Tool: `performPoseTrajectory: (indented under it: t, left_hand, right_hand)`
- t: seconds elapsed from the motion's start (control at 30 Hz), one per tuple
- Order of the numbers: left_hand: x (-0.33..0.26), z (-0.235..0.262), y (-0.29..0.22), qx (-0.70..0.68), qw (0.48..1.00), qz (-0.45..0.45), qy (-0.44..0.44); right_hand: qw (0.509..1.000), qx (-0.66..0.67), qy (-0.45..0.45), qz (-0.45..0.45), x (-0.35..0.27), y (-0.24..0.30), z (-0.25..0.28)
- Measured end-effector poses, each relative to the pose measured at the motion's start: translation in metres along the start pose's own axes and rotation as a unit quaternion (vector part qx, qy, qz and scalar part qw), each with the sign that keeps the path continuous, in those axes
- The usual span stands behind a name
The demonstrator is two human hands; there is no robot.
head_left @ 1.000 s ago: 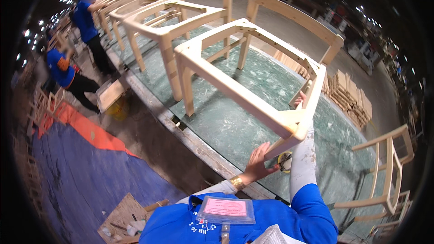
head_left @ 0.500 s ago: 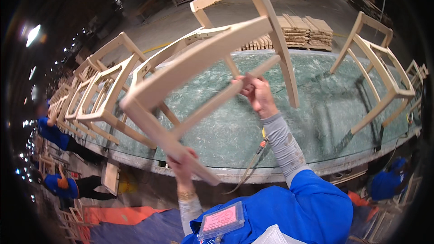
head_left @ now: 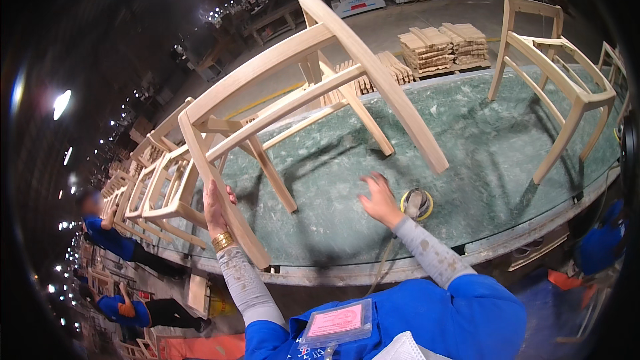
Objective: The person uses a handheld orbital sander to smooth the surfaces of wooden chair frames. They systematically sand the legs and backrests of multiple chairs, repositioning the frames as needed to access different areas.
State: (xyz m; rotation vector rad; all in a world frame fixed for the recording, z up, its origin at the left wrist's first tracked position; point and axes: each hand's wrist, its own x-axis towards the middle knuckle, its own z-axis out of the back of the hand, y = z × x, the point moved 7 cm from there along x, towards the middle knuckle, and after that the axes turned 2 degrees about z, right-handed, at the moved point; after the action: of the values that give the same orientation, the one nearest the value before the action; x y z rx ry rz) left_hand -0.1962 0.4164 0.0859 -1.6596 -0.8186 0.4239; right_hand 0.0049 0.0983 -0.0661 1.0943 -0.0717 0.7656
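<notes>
A bare wooden chair frame [head_left: 257, 72] is in front of me, tilted above the green tabletop. My left hand [head_left: 216, 208] grips one of its legs near the lower end, fingers wrapped round the wood. My right hand [head_left: 380, 201] is off the chair, over the table, its fingers apart and slightly blurred, with nothing in it. Just right of that hand lies a round, yellow-rimmed sander [head_left: 417, 205] with a hose trailing to the near edge.
Another chair frame [head_left: 579, 98] stands on the table at the right. Several more chair frames [head_left: 167, 212] line the left side. Stacked wooden boards [head_left: 427, 52] sit beyond the far edge. Two people in blue, one of them here [head_left: 123, 310], are at the left.
My right hand has let go of the chair's crossbar and moved down toward the sander. The chair has turned, and my left hand has shifted left with its leg.
</notes>
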Motion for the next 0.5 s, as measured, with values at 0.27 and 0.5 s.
performPoseTrajectory:
  t: [0.27, 0.5]
  left_hand:
    - [0.017, 0.01, -0.003, 0.014, 0.999, 0.022, -0.047]
    - [0.019, 0.009, -0.002, -0.002, 0.998, 0.043, -0.052]
  right_hand:
    - [0.958, -0.211, -0.004, -0.196, -0.105, -0.118, -0.007]
    - [0.947, -0.181, -0.073, -0.255, -0.092, -0.139, 0.011]
